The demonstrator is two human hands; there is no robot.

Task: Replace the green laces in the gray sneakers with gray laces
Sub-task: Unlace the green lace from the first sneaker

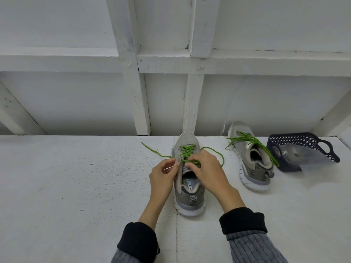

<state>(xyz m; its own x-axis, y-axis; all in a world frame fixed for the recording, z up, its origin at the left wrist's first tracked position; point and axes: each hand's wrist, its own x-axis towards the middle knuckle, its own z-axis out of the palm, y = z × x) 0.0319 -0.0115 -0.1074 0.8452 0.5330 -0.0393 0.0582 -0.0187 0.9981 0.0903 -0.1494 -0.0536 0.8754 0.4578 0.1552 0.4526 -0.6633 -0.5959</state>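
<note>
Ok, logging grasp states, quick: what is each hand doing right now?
Left hand: pinches the near sneaker at its eyelet edge.
Right hand: fingers curled on the green lace at the top eyelets.

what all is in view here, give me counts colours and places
near sneaker: 1, gray with white sole, centre of the table, heel toward the person
far sneaker: 1, gray with white sole, to the right, near the wall
near lace: 1, green, threaded in the near sneaker, loose ends trailing out to both sides
far lace: 1, green, loose across the far sneaker
basket: 1, dark blue, far right, tilted, with a clear plastic bag in it
table: 1, white, under everything
wall: 1, white with beams, behind the table
sleeves: 2, gray with black cuffs, bottom edge
left hand: 1, grip on the near sneaker's left collar
right hand: 1, fingers curled into the near lace at the top eyelets
</note>
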